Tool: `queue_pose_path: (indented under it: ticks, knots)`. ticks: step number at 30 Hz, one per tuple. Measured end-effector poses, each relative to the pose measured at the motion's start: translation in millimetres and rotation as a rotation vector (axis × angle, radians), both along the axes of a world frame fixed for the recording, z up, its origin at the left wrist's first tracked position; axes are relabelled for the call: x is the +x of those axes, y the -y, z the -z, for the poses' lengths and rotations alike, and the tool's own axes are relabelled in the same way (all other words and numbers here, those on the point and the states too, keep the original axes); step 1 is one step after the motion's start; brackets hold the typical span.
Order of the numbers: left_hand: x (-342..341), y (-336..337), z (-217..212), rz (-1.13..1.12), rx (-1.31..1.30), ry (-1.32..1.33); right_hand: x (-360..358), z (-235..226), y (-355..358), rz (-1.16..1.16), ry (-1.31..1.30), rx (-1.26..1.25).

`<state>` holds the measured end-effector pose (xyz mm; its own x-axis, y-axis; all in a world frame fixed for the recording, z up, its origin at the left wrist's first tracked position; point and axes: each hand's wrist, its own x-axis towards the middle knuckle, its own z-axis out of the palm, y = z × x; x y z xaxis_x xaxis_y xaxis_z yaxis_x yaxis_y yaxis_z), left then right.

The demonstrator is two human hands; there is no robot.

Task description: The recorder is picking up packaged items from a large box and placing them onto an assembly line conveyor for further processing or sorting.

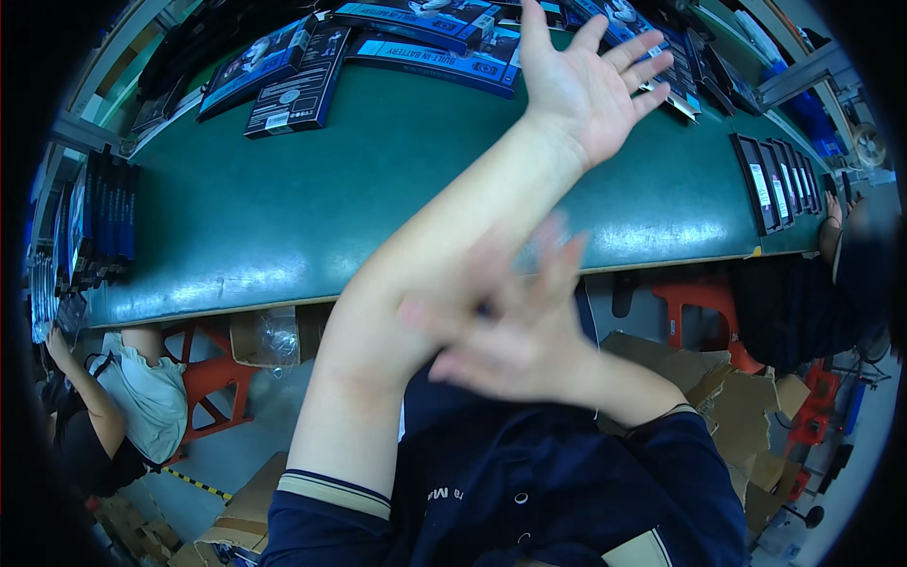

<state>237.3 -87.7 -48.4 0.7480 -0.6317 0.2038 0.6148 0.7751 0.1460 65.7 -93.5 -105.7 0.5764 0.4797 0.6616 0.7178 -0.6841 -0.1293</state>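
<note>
A dark blue shirt [557, 472] lies nearest. The left hand [584, 90] is empty, palm up, fingers wide, before blue boxes [430, 61] on the far side of the table [236, 208]; better to keep clear of them. The right hand [529, 340] looks spread over the left forearm [472, 203]; blur hides any contact. The upper boxes are cut off.

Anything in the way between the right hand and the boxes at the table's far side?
Yes: in this view the left forearm crosses the line from the right hand to the boxes, and the open left hand overlaps some of them. Their heights are hard to tell.
</note>
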Motion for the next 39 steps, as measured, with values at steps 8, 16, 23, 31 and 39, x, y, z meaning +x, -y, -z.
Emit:
queue_pose_path:
  ticks: [8, 16, 23, 31, 39]
  knots:
    - [13.1, -6.1, 4.9, -0.101, 0.082, -0.173, -1.7, -12.9, -2.1, -0.02, -0.279, 0.113]
    - [7.2, -6.2, 4.0, -0.187, 0.102, -0.137, -10.8, -22.4, -14.2, -0.059, -0.27, 0.139]
    - [10.3, -5.5, 2.6, -0.149, 0.146, -0.227, 11.7, -22.4, 7.5, 0.021, -0.21, 0.211]
    - [13.2, -9.7, 3.6, -0.152, 0.106, -0.147, 10.9, -30.2, 12.9, -0.128, -0.916, 0.726]
    - [13.1, -9.0, -5.3, -0.127, 0.071, -0.116, 2.5, -38.8, 29.0, -0.42, -1.333, 0.673]
